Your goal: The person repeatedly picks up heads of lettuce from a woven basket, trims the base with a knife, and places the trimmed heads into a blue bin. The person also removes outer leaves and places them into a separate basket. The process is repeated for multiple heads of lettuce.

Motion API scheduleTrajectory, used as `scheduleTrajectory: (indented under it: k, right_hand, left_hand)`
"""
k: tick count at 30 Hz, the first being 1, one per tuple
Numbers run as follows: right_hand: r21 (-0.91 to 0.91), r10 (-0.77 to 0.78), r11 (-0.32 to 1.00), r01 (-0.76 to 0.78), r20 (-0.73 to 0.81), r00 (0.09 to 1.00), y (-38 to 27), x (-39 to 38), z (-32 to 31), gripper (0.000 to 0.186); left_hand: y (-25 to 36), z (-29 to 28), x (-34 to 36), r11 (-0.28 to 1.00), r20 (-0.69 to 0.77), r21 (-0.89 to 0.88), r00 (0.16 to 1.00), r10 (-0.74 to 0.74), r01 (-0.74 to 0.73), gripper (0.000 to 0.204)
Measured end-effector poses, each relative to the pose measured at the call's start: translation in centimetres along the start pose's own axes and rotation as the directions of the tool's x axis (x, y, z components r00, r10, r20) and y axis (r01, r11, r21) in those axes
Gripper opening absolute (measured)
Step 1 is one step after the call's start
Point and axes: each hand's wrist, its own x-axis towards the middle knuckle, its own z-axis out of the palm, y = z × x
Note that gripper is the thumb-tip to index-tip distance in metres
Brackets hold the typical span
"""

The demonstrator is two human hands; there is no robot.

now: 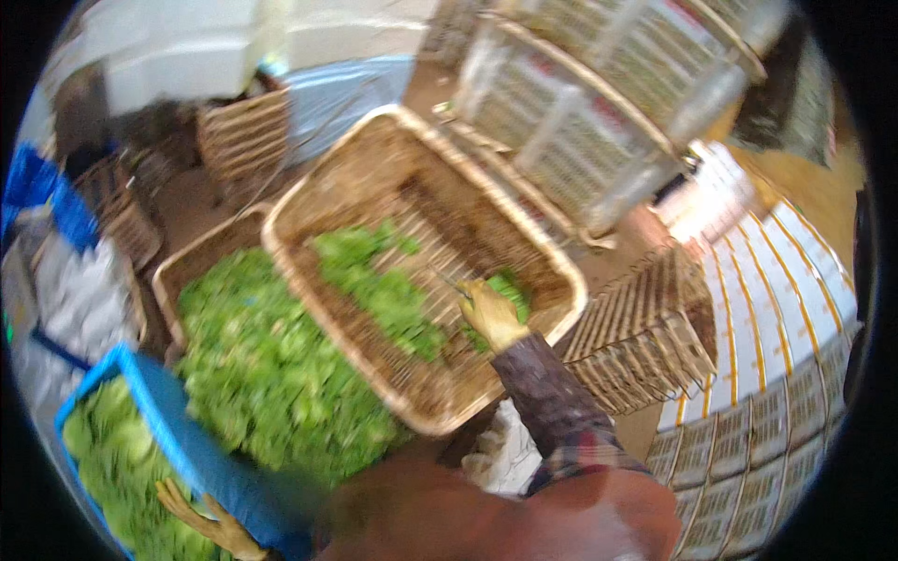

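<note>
My right hand (493, 316), in a yellowish glove, reaches inside a large dirt-stained cream crate (341, 360). Its fingers are closed, and a thin dark knife-like tool (454, 285) sticks out of them; blur hides its exact kind. Green leaves (508, 290) show just beyond this hand, and more loose leaves (388, 299) lie on the slatted crate bottom. At the lower left my left hand (210, 524), gloved too, has its fingers stretched out over pale green leafy vegetables (112, 435) in a blue crate (140, 383). I see nothing held in it.
A big heap of green leaves (271, 365) fills another crate between the blue and cream ones. Stacked white-and-tan crates (580, 140) stand at the far right. A slatted brown crate (645, 327) sits right of the cream one, beside taped white boxes (758, 318).
</note>
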Motion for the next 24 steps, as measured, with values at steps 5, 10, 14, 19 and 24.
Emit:
scheduleTrajectory:
  k: [5,10,14,19,24]
  right_hand:
    - [-0.098,0.563,0.817,-0.569,0.349,0.749,14.0,12.2,0.4,0.055]
    - [0.046,0.51,0.805,-0.592,0.455,0.73,17.5,14.9,6.4,0.07]
    - [0.266,0.402,0.769,-0.581,0.506,0.763,17.7,14.1,9.7,0.083]
    - [0.023,0.313,0.848,-0.53,0.784,0.535,15.2,13.9,7.8,0.097]
    - [0.314,-0.036,0.946,-0.084,0.358,0.933,3.7,11.3,-0.5,0.077]
  left_hand:
    - [26.7,22.9,2.2,0.642,0.731,-0.642,0.587,0.348,0.419,0.066]
    - [44.3,43.6,-6.9,0.508,0.72,-0.646,0.232,0.654,0.57,0.134]
    - [46.4,51.8,-15.5,0.03,0.9,-0.246,0.217,0.377,0.969,0.136]
    - [43.6,49.6,-11.8,0.101,0.981,-0.028,0.008,0.192,0.994,0.113]
    - [35.1,35.9,2.2,-0.144,0.689,-0.363,0.369,0.624,0.921,0.095]
